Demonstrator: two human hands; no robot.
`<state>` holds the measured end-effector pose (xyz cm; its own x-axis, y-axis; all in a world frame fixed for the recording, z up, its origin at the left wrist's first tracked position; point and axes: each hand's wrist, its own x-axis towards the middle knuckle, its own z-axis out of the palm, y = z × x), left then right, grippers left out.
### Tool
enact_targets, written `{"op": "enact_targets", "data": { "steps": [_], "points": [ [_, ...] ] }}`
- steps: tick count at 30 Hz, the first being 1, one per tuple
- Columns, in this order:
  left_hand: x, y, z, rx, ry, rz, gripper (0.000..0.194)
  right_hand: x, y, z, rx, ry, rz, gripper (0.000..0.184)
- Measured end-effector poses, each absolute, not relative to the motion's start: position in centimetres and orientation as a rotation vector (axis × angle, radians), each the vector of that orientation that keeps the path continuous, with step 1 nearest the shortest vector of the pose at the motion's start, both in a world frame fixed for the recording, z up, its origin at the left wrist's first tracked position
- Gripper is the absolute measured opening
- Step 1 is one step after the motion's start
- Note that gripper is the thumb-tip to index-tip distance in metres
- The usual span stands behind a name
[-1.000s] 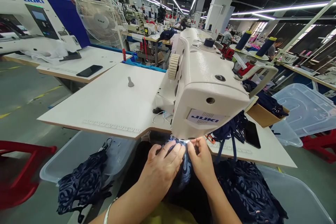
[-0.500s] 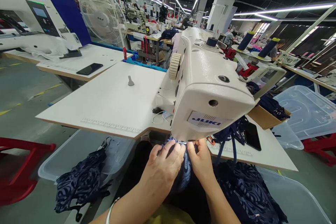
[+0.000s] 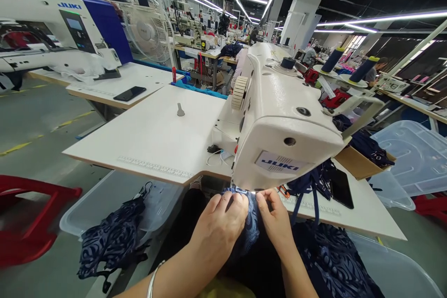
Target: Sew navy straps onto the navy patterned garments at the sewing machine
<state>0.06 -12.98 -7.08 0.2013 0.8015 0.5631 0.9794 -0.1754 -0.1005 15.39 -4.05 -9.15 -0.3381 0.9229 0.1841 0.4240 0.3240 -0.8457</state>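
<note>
the patterned blue lace [image 3: 252,229] hangs between the two hands, its top edge under the smooth, glossy cream sewing machine [image 3: 282,135]. the left hand [image 3: 221,223] grips it with bent fingers; the right hand [image 3: 274,216] pinches its edge between thumb and forefinger. the needle area is hidden behind the machine's head. left of the hands, a dark swirl-patterned garment [image 3: 113,237] drapes over a cloudy plastic bin [image 3: 87,205]; beyond the right hand lie thin navy straps [image 3: 310,186] and a flat black phone [image 3: 341,188]. the lace's lower end fades into dark clothing.
</note>
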Motion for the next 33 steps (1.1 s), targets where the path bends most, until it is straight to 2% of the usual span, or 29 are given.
{"op": "enact_targets", "data": {
  "steps": [8, 14, 17, 19, 21, 23, 25, 28, 31, 33],
  "points": [
    [0.5, -12.9, -6.6, -2.045, -1.629, -0.576, 0.036, 21.6, -2.9, -10.5, -1.203, -2.067, 0.818, 0.022],
    [1.1, -13.2, -6.6, -2.104, -1.62, -0.576, 0.074, 24.8, -2.8, -10.5, -1.204, -2.041, 0.546, 0.019],
    [1.6, -13.4, -6.5, -2.117, -1.638, -0.552, 0.085, 25.3, -3.3, -9.6, -1.274, -2.017, 0.547, 0.021],
    [2.0, -13.6, -6.4, -2.118, -1.682, -0.498, 0.08, 25.4, -3.8, -8.9, -1.39, -2.0, 0.731, 0.025],
    [2.1, -13.8, -6.3, -2.129, -1.729, -0.428, 0.066, 25.3, -4.1, -8.5, -1.433, -1.95, 1.073, 0.03],
    [1.7, -14.1, -6.3, -2.169, -1.735, -0.424, 0.054, 24.8, -4.3, -8.3, -1.322, -1.762, 1.404, 0.033],
    [0.8, -14.4, -6.6, -2.195, -1.692, -0.517, 0.041, 23.7, -4.4, -8.3, -1.153, -1.515, 1.579, 0.034],
    [-1.5, -14.7, -7.3, -2.046, -1.653, -0.675, 0.027, 21.1, -4.8, -8.2, -0.991, -1.371, 1.681, 0.031],
    [-3.3, -14.4, -8.1, -1.921, -1.63, -0.738, 0.033, 17.7, -5.1, -7.7, -0.945, -1.442, 1.689, 0.021],
    [-3.8, -14.0, -8.5, -2.038, -1.508, -0.708, 0.037, 16.0, -5.1, -7.3, -0.97, -1.552, 1.573, 0.022]
  ]
}}
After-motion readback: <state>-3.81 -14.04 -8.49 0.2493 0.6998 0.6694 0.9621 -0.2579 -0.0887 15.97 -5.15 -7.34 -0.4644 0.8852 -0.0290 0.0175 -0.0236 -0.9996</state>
